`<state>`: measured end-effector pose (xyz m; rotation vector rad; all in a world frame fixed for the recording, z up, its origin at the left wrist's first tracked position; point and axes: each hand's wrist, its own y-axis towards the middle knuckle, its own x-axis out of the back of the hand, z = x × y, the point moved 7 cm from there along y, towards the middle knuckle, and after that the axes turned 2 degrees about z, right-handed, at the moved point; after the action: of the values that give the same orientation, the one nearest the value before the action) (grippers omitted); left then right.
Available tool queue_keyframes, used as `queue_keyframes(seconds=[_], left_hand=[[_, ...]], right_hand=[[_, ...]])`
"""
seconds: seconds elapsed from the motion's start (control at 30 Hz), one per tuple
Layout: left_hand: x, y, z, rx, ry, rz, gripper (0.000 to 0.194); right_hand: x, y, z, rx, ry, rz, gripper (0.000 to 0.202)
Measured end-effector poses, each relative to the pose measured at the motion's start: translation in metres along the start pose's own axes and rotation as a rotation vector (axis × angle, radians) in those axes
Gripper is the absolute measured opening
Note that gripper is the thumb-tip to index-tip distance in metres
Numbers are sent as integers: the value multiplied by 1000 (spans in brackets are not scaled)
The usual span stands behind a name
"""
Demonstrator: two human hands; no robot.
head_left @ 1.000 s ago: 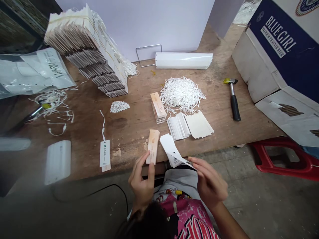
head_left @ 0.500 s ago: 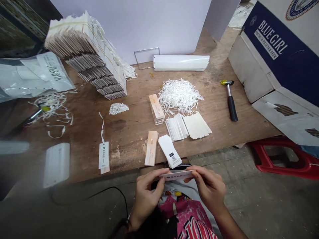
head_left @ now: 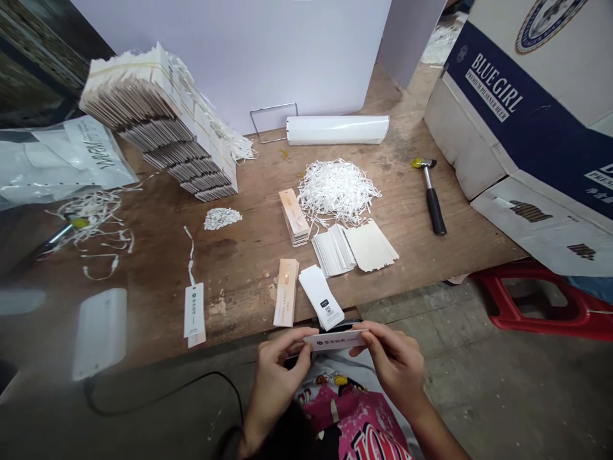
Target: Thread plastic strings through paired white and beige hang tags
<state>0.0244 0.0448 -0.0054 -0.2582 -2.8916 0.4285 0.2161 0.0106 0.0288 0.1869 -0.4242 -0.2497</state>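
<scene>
A white printed hang tag (head_left: pixel 335 340) is held level over my lap, just off the table's front edge. My left hand (head_left: pixel 285 364) pinches its left end between thumb and fingers, and my right hand (head_left: pixel 390 361) grips the right end the same way. Just beyond them lies a fanned stack of white cards (head_left: pixel 320 297) printed with a black label and a code. Left of it is a stack of peach-coloured tags (head_left: pixel 286 292). A finished-looking tag with a white string loop (head_left: pixel 194 312) lies farther left.
Behind sit a heap of white strings (head_left: pixel 338 190), more peach tags (head_left: pixel 294 217), white card stacks (head_left: pixel 334 250) and cream cards (head_left: pixel 371 245). A small hammer (head_left: pixel 433 201) lies near a beer carton (head_left: pixel 517 121). Tall bundled tags (head_left: pixel 158 128) stand at left; a red stool (head_left: pixel 531 300) is right.
The tag's printed face has tipped a little more into view, with both hands still on its ends. The camera view has shifted slightly, moving the table's contents left and down.
</scene>
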Motion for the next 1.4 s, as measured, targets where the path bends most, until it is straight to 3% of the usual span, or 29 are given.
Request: queue_keyframes(seconds=[0.17,0.33,0.47,0.7,0.9,1.13,1.27,1.4], left_hand=[[2,-1,2,24,-20,-49,16],[2,2,7,66,-155,50,14],[6,4,10,79,-123,106,13],[5,0,16,100,-141,103,15],[9,1,22,147,-155,13,14],[11,3,30,259,-310,258,14],[24,8,27,208,-104,274,8],[35,18,-4,-66,196,376,8]], right_hand=[[-2,-1,0,11,-16,11,19],[-3,-2,-6,-7,17,18,19],[-3,-4,-7,-16,13,1,16],[-3,-8,-11,-219,24,-69,14],[-9,-10,-6,-216,14,-41,12],[-8,-8,-4,-252,55,-21,12],[-11,-8,-2,-205,50,15,12],[-9,-8,-4,-196,36,6,12]])
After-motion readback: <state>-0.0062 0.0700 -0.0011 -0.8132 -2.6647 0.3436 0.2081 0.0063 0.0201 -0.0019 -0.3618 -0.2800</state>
